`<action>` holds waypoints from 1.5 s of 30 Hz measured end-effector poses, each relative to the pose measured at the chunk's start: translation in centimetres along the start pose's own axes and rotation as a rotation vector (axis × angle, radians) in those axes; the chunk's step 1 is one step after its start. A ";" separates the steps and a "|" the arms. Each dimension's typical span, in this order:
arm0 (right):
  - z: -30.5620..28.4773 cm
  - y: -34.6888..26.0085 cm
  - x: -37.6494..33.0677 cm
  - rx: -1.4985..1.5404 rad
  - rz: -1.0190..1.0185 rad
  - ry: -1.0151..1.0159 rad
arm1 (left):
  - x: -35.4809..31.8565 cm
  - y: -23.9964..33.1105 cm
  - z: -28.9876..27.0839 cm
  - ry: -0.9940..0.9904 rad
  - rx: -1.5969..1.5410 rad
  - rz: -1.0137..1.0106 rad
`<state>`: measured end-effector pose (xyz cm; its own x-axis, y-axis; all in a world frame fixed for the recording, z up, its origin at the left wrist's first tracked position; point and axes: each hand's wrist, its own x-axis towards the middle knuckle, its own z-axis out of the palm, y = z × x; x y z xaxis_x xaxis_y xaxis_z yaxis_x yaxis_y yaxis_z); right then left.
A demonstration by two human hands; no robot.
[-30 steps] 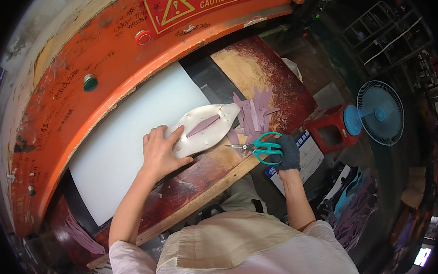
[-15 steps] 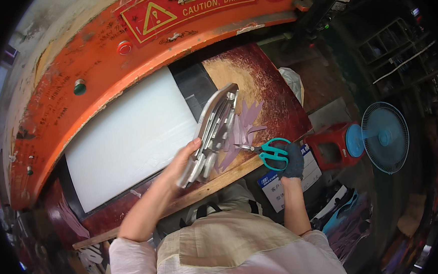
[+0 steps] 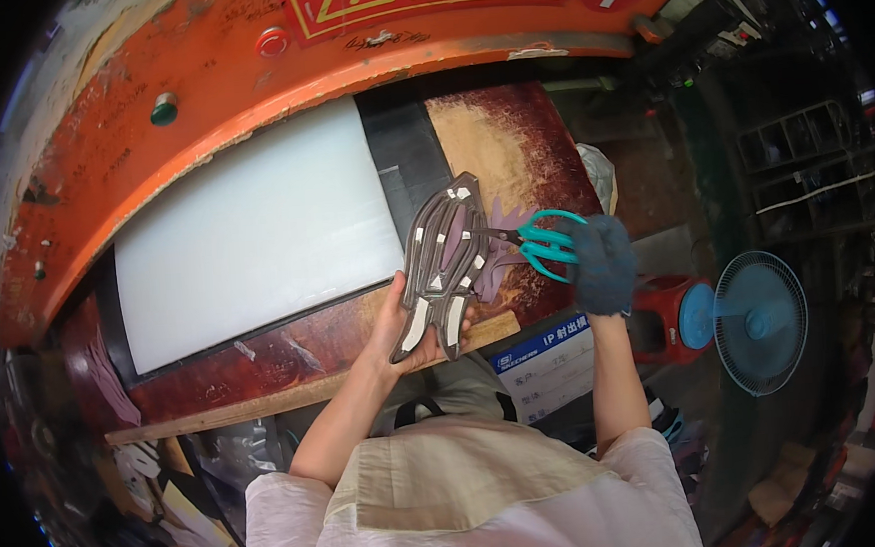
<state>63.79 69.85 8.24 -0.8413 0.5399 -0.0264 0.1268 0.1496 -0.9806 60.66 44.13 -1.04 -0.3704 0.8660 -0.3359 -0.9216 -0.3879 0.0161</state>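
Note:
My left hand (image 3: 406, 326) holds up a shoe sole (image 3: 442, 263), its grey ribbed underside with white patches turned toward me, above the front edge of the worn red bench (image 3: 509, 139). My right hand (image 3: 602, 263), in a dark blue glove, grips teal-handled scissors (image 3: 541, 242). The scissor blades point left and touch the right edge of the sole. Purple offcuts (image 3: 502, 265) lie on the bench just behind the sole, partly hidden by it.
A white cutting board (image 3: 245, 235) lies on the bench to the left. An orange machine arch (image 3: 245, 75) with a green button (image 3: 164, 111) curves behind it. A blue fan (image 3: 761, 319) and a red stool (image 3: 660, 310) stand at the right. A wooden strip (image 3: 295, 393) edges the bench.
My left hand lifted the sole off the bench, turned its underside up and brought it toward me. My right hand moved the scissors up to the sole's edge.

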 end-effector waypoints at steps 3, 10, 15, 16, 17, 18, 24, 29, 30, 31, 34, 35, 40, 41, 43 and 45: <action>3.0 -1.5 0.1 0.059 -0.060 -0.149 | 0.2 -0.4 -0.9 -0.069 -0.067 -0.005; 4.3 -5.3 1.2 -0.641 -0.425 -0.388 | 0.5 -0.2 -1.6 -0.115 -0.088 -0.053; 5.9 -6.5 0.5 -0.569 -0.298 -0.435 | 0.4 -0.3 -1.5 -0.071 -0.053 -0.028; 6.4 -6.6 0.4 -0.547 -0.294 -0.470 | 0.4 -0.3 -1.6 -0.055 -0.046 -0.028; 6.4 -6.9 0.5 -0.597 -0.390 -0.485 | 0.5 -0.3 -1.7 -0.044 -0.048 -0.026; 6.6 -7.1 0.7 -0.646 -0.483 -0.516 | 0.5 -0.4 -1.8 -0.082 -0.067 -0.019; 6.6 -7.3 0.5 -0.723 -0.358 -0.465 | 1.0 -0.2 -2.7 -0.098 -0.097 -0.048; 7.7 -7.8 0.5 -0.717 -0.443 -0.499 | 0.9 -0.3 -2.6 -0.091 -0.124 -0.050; 8.0 -8.0 0.6 -0.755 -0.483 -0.515 | 0.9 -0.3 -2.5 -0.068 -0.115 -0.048; 8.4 -8.2 0.7 -0.795 -0.508 -0.508 | 0.9 -0.4 -2.5 -0.073 -0.115 -0.035; 9.5 -8.1 0.6 -0.820 -0.649 -0.540 | 0.9 -0.5 -2.7 -0.078 -0.060 -0.034; 9.7 -7.9 0.5 -0.828 -0.684 -0.527 | 0.9 -0.4 -2.7 -0.068 -0.083 -0.044; 9.6 -6.2 0.4 -0.814 -0.661 -0.514 | 1.0 -0.5 -1.5 -0.036 -0.099 -0.071; 9.7 -5.8 0.3 -0.827 -0.568 -0.437 | 1.0 -0.7 -0.8 0.017 -0.092 -0.077; 10.3 -5.1 -0.4 -0.986 -0.952 -0.538 | 1.4 -1.1 0.6 -0.158 -0.122 -0.031; 10.5 -4.8 -0.9 -1.059 -0.809 -0.496 | 1.7 -1.8 1.5 -0.103 -0.207 -0.019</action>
<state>58.41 60.01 10.90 -0.9362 -0.3008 0.1817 -0.3296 0.9309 -0.1576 61.51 46.74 -0.20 -0.3732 0.8971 -0.2366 -0.8887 -0.4189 -0.1864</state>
